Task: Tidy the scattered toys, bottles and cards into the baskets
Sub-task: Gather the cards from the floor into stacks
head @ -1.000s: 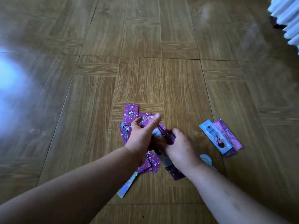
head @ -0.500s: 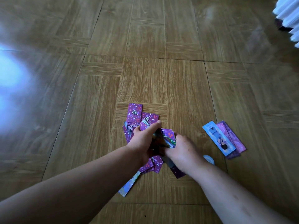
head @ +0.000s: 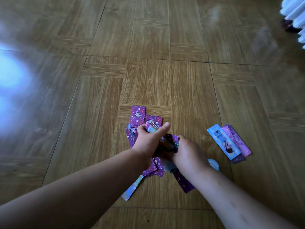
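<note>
Now that the left hand (head: 148,141) grips a tighter stack of purple-backed picture cards (head: 152,127), the right hand (head: 189,156) clenches its fingers (head: 180,140) on more loose cards (head: 170,143), bringing basketing closer.

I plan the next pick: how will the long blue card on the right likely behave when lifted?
The long blue card looks thin and flat, so probably light and bendy. It rests on purple cards above a glossy floor, so a push may slide it.
</note>
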Available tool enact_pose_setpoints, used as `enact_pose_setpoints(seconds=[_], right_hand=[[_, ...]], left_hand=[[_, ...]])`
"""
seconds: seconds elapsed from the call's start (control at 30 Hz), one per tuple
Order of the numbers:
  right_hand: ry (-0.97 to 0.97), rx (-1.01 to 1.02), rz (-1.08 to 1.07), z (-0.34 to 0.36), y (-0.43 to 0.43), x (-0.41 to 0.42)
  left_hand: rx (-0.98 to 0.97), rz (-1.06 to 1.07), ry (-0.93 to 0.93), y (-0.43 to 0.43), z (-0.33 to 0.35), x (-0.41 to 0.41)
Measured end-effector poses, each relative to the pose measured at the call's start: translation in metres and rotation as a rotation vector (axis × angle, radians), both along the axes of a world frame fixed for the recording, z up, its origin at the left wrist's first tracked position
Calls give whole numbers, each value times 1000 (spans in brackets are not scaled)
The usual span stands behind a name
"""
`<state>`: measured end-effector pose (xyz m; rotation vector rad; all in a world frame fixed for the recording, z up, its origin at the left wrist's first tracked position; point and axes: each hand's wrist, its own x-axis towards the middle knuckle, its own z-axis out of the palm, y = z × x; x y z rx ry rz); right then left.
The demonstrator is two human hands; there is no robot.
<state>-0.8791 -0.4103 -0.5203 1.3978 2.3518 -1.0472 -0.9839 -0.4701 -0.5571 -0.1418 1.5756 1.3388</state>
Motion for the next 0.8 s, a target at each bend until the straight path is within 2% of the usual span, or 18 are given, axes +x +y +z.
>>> enact_pose_setpoints(seconds=[0.1, 0.27, 0.37, 0.57, 0.7, 0.8], right_hand=[[-37, 116, 39, 1, 0, -4], [73, 27, -101, 4, -1, -2], [90, 20, -84, 3, -3, 2], [262, -230, -99, -2, 13, 21], [439, -367, -333, 4, 33, 28], [359, -235, -340, -1, 43, 16]], left_hand=[[-2, 13, 45, 3, 1, 2], [-86, 89, 65, 2, -2, -2], [-67, 140, 63, -2, -3, -3], [-99, 317, 226, -5, 2, -34], [20, 325, 92, -13, 3, -51], [133, 159, -70, -12, 10, -40]])
